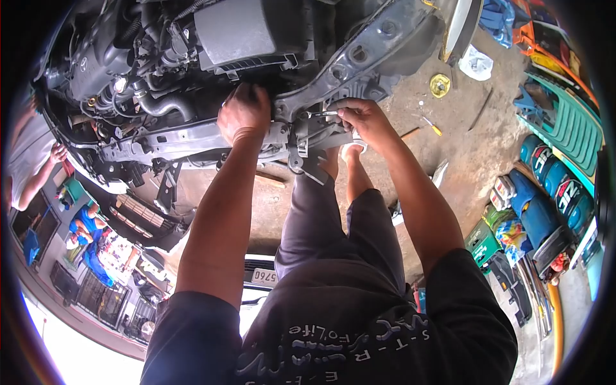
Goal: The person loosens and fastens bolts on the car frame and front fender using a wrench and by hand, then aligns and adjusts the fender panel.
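My left hand (244,117) is closed over the inner edge of the car's front crossmember (186,133). Its fingertips curl down into the engine bay, so whatever they grip is hidden. To the right, my right hand (367,122) pinches a thin, shiny metal tool (322,114). The tool's shaft points left at the metal bracket (296,138) where the crossmember meets the dark side rail (350,61). I cannot make out the tool's exact kind or whether its tip touches a fastener.
Above my left hand are a black engine-bay box (240,32) and a ribbed hose (165,106). A yellow-handled screwdriver (435,128) and a yellow round container (439,85) lie on the floor. Another person's hand (58,153) is at the left. Blue drums (538,202) line the right.
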Available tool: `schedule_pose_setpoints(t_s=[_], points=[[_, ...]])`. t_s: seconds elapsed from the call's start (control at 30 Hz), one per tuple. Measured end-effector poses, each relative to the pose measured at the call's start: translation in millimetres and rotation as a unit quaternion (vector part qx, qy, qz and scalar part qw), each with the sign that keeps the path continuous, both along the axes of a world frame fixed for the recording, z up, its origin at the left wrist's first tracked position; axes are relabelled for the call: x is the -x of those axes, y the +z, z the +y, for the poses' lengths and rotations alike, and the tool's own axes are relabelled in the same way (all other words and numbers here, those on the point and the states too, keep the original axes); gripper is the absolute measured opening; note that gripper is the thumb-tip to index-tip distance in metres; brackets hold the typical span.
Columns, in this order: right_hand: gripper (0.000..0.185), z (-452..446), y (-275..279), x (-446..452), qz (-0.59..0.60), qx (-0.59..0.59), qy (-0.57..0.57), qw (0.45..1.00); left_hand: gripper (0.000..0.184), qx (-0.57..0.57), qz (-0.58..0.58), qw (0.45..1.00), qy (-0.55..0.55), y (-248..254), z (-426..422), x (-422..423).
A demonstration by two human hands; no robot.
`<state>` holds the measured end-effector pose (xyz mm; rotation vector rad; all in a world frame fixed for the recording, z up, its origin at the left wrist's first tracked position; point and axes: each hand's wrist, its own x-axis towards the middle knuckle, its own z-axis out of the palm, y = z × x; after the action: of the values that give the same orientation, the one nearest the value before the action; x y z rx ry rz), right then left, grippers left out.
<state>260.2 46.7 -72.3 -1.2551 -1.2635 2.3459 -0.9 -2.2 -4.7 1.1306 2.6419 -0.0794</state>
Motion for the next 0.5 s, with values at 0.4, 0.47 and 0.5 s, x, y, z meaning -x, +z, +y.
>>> schedule_pose_setpoints(t_s=[0.4, 0.47, 0.5], points=[[0.017, -35, -33, 21, -0.007, 0.044, -0.046, 0.998, 0.039, 0.031, -0.006, 0.999, 0.013, 5, 4, -3], [0.018, -49, -24, 25, -0.025, 0.094, -0.083, 0.992, 0.039, 0.03, 0.0, 0.999, 0.011, 3, 2, -3], [0.018, -58, -17, 28, -0.026, 0.144, -0.107, 0.984, 0.039, 0.03, 0.006, 0.999, 0.01, 3, 2, -3]])
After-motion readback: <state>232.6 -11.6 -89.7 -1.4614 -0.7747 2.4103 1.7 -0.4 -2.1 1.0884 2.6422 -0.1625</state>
